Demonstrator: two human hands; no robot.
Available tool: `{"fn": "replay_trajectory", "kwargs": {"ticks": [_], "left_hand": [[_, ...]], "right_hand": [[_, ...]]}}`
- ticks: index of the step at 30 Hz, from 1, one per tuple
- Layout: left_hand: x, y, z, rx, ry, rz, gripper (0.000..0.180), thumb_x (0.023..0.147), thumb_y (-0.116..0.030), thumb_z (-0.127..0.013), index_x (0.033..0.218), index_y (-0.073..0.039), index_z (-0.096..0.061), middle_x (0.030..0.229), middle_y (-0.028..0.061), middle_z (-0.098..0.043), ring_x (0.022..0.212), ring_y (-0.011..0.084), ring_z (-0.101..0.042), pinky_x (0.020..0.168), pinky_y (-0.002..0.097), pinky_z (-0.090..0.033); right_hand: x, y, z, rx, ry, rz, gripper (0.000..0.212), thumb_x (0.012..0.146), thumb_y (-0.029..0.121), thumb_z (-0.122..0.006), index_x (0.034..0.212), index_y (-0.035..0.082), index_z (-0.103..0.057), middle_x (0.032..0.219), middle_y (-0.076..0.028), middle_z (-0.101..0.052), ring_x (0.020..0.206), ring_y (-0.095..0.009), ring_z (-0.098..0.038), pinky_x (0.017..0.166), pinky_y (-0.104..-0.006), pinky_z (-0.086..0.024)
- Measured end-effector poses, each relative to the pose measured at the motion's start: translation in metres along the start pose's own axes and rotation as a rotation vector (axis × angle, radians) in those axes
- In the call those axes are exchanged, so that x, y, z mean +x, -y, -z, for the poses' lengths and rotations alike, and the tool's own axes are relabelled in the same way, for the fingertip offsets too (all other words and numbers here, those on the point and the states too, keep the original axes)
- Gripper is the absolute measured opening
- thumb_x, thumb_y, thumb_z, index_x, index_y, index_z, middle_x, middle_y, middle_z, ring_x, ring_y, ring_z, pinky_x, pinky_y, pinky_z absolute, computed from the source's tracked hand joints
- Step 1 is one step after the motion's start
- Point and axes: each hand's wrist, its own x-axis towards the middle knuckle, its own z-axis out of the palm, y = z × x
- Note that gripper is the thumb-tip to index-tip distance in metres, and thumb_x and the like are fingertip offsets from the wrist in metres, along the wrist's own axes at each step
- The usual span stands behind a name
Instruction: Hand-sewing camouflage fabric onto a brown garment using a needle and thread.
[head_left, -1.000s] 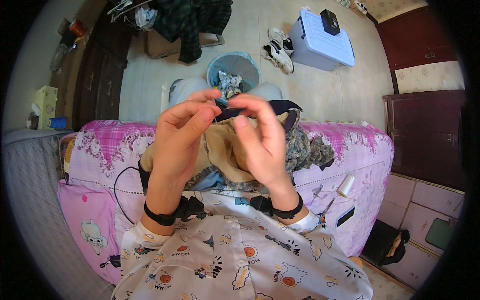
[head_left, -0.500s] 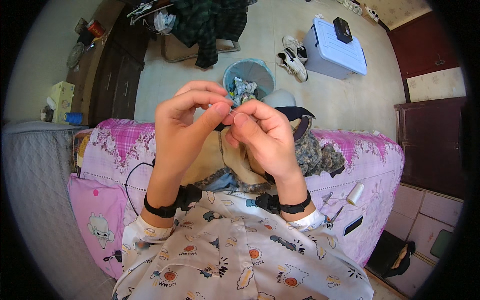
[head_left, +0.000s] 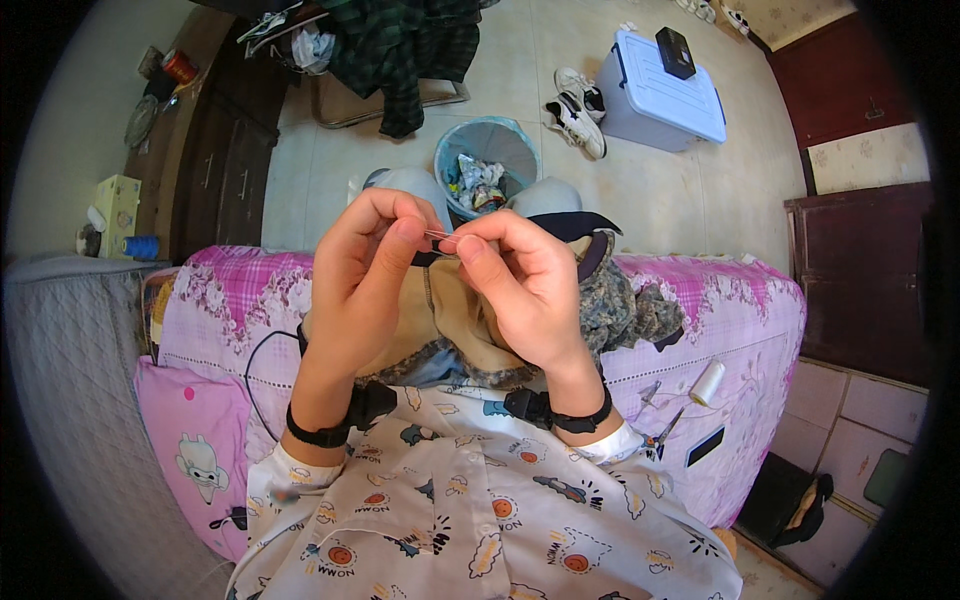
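My left hand (head_left: pixel 362 270) is closed in a pinch on fine white thread (head_left: pixel 441 236). Facing it, my right hand (head_left: pixel 532 290) pinches the same thread between thumb and forefinger. Thin strands stretch across the small gap between my fingertips; whether a needle is among them is too small to tell. Below both hands, a camouflage garment with tan lining (head_left: pixel 470 318) lies over my lap, its bunched patterned part (head_left: pixel 628 305) to the right. A white thread spool (head_left: pixel 708 383) rests on the bedspread beyond my right wrist, near scissors (head_left: pixel 668 432) and a dark phone (head_left: pixel 705 447).
A lined trash bin (head_left: pixel 520 150) with wrappers stands on the floor ahead. Behind it to the right are white shoes (head_left: pixel 576 125) and a pale blue storage box (head_left: pixel 650 110). The pink floral bedspread (head_left: pixel 745 300) spreads around me; a pink cloth (head_left: pixel 190 410) lies left.
My hands have drawn slightly apart and come a little lower and closer. Strands of thread now show between the fingertips, which were nearly touching before.
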Motion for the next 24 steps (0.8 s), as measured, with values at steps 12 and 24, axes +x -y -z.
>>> {"fn": "replay_trajectory", "kwargs": {"ticks": [12,24], "left_hand": [[0.004,-0.001,0.003,0.581,0.040,-0.397,0.027,0.078,0.004,-0.070,0.105,0.000,-0.069,0.088,0.0079,-0.067,0.075,0.0195,-0.059,0.068,0.0292,-0.046],[0.004,0.000,0.015,0.747,0.012,-0.510,0.017,0.070,-0.001,-0.078,0.086,-0.004,-0.071,0.076,0.0057,-0.062,0.068,0.0211,-0.056,0.061,0.0304,-0.043]], "right_hand": [[-0.002,-0.002,0.005,0.018,0.001,0.001,0.013,0.096,0.011,-0.060,0.093,-0.001,-0.063,0.072,0.005,-0.058,0.063,0.001,-0.039,0.054,-0.0181,-0.030],[-0.005,0.004,0.004,0.007,0.036,-0.076,0.012,0.096,0.008,-0.060,0.093,-0.002,-0.064,0.076,0.004,-0.059,0.066,0.001,-0.043,0.055,-0.0171,-0.033]]}}
